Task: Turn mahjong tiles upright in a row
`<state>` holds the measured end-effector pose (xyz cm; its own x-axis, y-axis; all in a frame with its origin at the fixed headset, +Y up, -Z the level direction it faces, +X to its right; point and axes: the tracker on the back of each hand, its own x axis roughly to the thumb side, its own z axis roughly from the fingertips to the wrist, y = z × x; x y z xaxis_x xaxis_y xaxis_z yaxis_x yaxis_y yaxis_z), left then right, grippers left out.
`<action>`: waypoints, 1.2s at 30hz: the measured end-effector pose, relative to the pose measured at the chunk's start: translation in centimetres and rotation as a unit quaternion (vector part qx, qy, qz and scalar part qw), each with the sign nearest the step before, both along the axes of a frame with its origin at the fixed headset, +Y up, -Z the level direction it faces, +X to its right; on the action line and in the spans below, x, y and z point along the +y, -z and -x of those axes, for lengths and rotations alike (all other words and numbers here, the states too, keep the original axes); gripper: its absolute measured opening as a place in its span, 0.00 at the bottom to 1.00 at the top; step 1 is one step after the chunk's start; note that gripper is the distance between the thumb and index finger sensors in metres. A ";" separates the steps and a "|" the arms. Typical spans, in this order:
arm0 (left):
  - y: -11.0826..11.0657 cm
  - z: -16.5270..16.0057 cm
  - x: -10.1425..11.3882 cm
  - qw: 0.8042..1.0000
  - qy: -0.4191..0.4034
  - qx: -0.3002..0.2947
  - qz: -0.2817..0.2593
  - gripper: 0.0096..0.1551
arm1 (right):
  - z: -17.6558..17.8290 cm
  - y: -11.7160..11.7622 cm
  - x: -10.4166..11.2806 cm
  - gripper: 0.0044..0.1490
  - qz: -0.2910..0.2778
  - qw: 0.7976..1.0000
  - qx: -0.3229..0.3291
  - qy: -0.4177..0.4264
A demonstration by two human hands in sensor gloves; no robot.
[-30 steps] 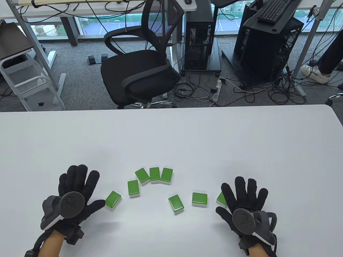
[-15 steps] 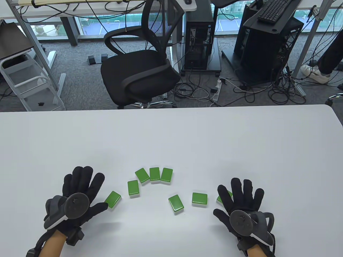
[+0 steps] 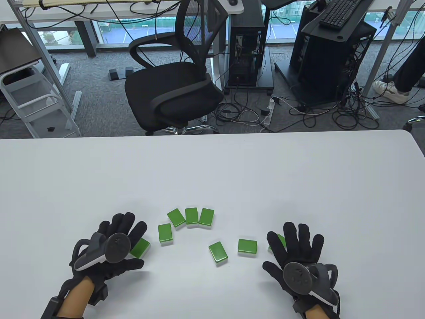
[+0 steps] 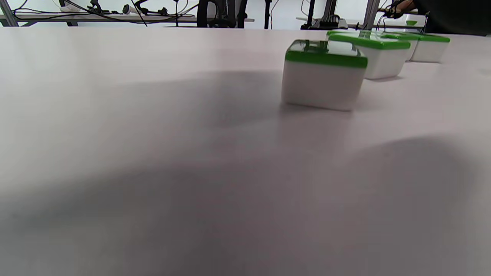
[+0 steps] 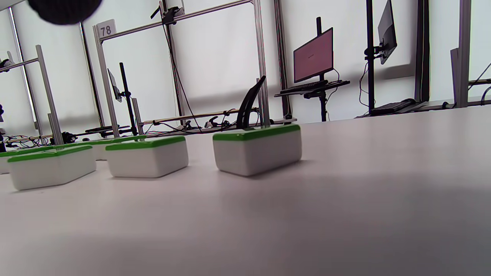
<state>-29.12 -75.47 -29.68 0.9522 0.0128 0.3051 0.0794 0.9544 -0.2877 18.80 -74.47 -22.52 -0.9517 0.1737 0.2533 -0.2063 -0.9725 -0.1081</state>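
Tiles [image 3: 165, 233] lie green-side up on counter [image 3: 232, 172]; I hover both splayed, empty hands, left hand [image 3: 114, 244] and right hand [image 3: 295, 249], then sweep inward evenly.

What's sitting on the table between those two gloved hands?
Between the left hand and right hand, the table view shows green-backed mahjong tiles lying flat in a loose arc.

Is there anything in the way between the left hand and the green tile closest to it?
Nothing visible. The left hand is spread open, its fingers partly covering the nearest tile in the table view. In the left wrist view, only bare table lies before that tile, which lies flat, green back up.
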 end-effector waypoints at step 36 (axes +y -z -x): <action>-2.7 -5.0 -1.6 0.988 0.081 -0.093 -0.092 0.57 | 0.6 0.0 -0.3 0.50 0.013 1.000 0.020 0.005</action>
